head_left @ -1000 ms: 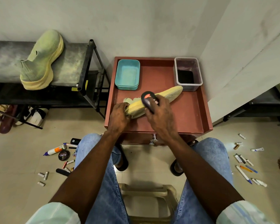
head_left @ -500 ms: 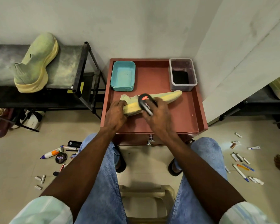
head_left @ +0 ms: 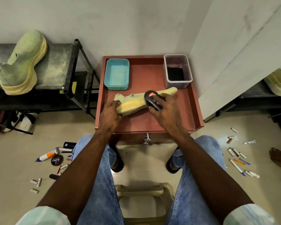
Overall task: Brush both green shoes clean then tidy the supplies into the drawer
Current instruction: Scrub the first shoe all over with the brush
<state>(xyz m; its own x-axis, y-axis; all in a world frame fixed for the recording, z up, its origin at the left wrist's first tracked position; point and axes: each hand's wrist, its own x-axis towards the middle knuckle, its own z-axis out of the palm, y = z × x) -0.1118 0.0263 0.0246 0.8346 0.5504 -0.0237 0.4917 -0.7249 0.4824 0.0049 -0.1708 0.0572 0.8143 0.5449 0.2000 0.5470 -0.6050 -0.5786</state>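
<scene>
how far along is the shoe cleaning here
Nothing looks finished. In hand: the left hand steadies one green shoe on the red table while the right hand holds the brush on it. Left: the other shoe on the rack, then tidying supplies.

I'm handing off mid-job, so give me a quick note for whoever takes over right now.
Left hand: grip closed on the heel end of the shoe on the table, which lies on its side, sole toward the person.
Right hand: grip closed on the black brush, pressed to that shoe's midsection.
Second green shoe stands on the rack, left.
Teal tray and clear container sit at the table's back.
Drawer shut.
Left: finish brushing; second shoe's status unclear; supplies into drawer.
</scene>
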